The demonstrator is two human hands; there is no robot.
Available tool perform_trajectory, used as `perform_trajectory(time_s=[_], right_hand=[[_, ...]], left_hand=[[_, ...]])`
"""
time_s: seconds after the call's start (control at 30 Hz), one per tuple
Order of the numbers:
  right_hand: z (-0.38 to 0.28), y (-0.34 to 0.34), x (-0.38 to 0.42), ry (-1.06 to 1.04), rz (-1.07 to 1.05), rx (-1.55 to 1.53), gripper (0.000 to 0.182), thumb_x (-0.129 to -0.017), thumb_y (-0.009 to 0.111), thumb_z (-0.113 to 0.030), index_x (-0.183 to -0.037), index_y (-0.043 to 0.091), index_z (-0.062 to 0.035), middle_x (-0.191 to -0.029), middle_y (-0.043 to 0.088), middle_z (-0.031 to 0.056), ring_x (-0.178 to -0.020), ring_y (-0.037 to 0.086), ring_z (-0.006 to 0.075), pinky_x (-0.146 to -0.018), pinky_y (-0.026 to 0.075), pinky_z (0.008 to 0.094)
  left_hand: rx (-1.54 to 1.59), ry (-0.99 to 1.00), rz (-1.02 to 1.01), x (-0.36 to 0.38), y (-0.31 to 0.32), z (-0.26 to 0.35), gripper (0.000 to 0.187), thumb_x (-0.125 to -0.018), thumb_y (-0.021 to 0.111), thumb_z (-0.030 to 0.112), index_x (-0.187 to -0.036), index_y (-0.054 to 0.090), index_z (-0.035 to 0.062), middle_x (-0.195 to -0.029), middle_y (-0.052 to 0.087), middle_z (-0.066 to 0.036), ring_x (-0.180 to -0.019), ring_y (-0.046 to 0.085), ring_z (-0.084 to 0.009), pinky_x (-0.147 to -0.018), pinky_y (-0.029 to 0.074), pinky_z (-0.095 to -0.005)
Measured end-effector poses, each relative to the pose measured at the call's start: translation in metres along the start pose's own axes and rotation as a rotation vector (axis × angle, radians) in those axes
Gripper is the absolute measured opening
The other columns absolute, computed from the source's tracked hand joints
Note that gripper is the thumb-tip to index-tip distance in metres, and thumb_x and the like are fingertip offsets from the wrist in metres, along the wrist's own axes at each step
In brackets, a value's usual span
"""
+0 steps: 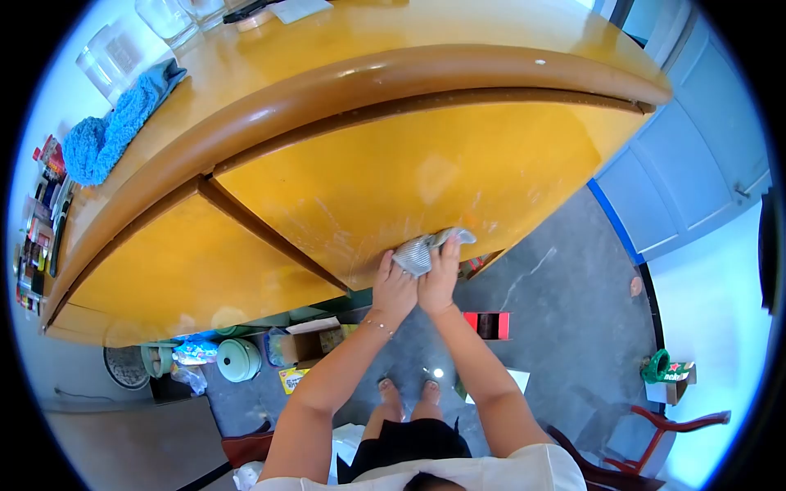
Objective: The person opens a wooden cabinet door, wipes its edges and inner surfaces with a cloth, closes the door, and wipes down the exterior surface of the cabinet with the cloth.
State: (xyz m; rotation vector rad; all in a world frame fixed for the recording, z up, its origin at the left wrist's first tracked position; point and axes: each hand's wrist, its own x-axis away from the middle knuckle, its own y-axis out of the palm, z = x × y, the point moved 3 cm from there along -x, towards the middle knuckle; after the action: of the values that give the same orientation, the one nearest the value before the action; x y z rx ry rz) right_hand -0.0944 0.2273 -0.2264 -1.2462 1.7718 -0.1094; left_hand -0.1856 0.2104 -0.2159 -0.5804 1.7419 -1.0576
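Note:
A grey striped cloth [415, 254] is bunched against the lower part of a yellow wooden cabinet front [360, 180]. My left hand [395, 288] grips the cloth's left side, its fingers partly hidden behind the folds. Close beside it, my right hand [440, 274] holds the right part, with a loose end sticking out past the fingers. Pale scuffs and streaks mark the yellow surface around the cloth. Above runs the cabinet's rounded brown edge [393, 69].
On the cabinet top lie a blue fluffy towel [123, 123], glass containers [110, 61] and small bottles at far left. Below are a lidded pale green pot [238, 360], an open cardboard box [315, 340] and a red box [489, 326]. A reddish wooden chair [655, 434] stands lower right.

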Motion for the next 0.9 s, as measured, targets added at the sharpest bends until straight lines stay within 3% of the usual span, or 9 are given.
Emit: perform_trajectory(time_s=[0.07,0.27,0.33,0.43,0.53,0.7,0.83,0.9], right_hand=[[-0.005,-0.021,-0.025,-0.048,0.045,0.030,0.039,-0.066,0.053,-0.002,-0.104,0.048,0.0018,-0.131,0.027,0.0266,-0.118,0.026,0.0468,-0.099,0.020,0.0515],[0.017,0.007,0.021,-0.113,-0.082,0.049,0.039,-0.065,0.051,-0.002,-0.104,0.050,0.0021,-0.129,0.029,0.0256,-0.117,0.028,0.0457,-0.099,0.020,0.0517],[0.012,-0.002,0.009,-0.085,-0.097,0.046,0.036,-0.064,0.051,-0.001,-0.100,0.050,0.0031,-0.129,0.030,0.0255,-0.117,0.029,0.0452,-0.098,0.021,0.0517],[0.002,-0.026,-0.030,-0.164,0.080,0.068,0.037,-0.065,0.051,-0.001,-0.102,0.050,0.0027,-0.129,0.030,0.0258,-0.116,0.030,0.0449,-0.098,0.022,0.0517],[0.013,-0.011,-0.012,-0.143,-0.004,0.106,0.036,-0.066,0.051,-0.001,-0.102,0.051,0.0015,-0.130,0.030,0.0247,-0.116,0.031,0.0447,-0.098,0.023,0.0519],[0.020,-0.002,0.008,-0.160,-0.099,0.096,0.039,-0.065,0.054,-0.003,-0.104,0.052,-0.0006,-0.130,0.031,0.0216,-0.115,0.032,0.0446,-0.097,0.024,0.0510],[-0.009,-0.040,-0.048,-0.240,0.037,0.083,0.037,-0.066,0.054,-0.003,-0.103,0.051,-0.0008,-0.130,0.031,0.0212,-0.116,0.030,0.0438,-0.098,0.022,0.0519],[0.001,-0.031,-0.037,-0.243,-0.015,0.085,0.037,-0.066,0.055,-0.005,-0.103,0.051,-0.0008,-0.130,0.032,0.0204,-0.116,0.030,0.0428,-0.098,0.021,0.0519]], left_hand=[[-0.010,-0.011,-0.013,-0.018,-0.005,0.005,0.033,-0.079,0.042,0.025,-0.106,0.056,0.0120,-0.109,0.056,-0.003,-0.111,0.042,-0.0196,-0.102,0.015,-0.0446],[0.033,-0.085,0.007,0.019,0.035,0.014,0.032,-0.079,0.042,0.025,-0.106,0.056,0.0130,-0.112,0.053,-0.001,-0.111,0.042,-0.0187,-0.103,0.013,-0.0439],[0.025,-0.062,0.012,0.006,0.021,0.016,0.032,-0.080,0.042,0.025,-0.106,0.056,0.0134,-0.113,0.053,-0.001,-0.111,0.041,-0.0185,-0.103,0.012,-0.0439],[0.008,-0.052,0.065,-0.021,0.001,0.012,0.032,-0.080,0.042,0.025,-0.107,0.056,0.0136,-0.113,0.053,-0.002,-0.111,0.042,-0.0185,-0.102,0.012,-0.0445],[0.060,-0.096,0.153,-0.015,0.009,0.014,0.031,-0.078,0.044,0.025,-0.103,0.057,0.0117,-0.110,0.055,-0.002,-0.108,0.044,-0.0175,-0.102,0.017,-0.0415],[0.148,-0.172,0.054,0.001,0.020,0.018,0.031,-0.078,0.044,0.024,-0.104,0.057,0.0130,-0.110,0.055,-0.002,-0.107,0.045,-0.0182,-0.102,0.017,-0.0415],[0.157,-0.173,0.124,-0.037,-0.020,0.012,0.035,-0.079,0.046,0.025,-0.110,0.053,0.0119,-0.115,0.052,-0.004,-0.111,0.042,-0.0195,-0.100,0.018,-0.0467],[0.171,-0.185,0.115,-0.025,-0.003,0.014,0.035,-0.079,0.046,0.025,-0.111,0.052,0.0116,-0.116,0.051,-0.005,-0.112,0.041,-0.0200,-0.100,0.018,-0.0472]])
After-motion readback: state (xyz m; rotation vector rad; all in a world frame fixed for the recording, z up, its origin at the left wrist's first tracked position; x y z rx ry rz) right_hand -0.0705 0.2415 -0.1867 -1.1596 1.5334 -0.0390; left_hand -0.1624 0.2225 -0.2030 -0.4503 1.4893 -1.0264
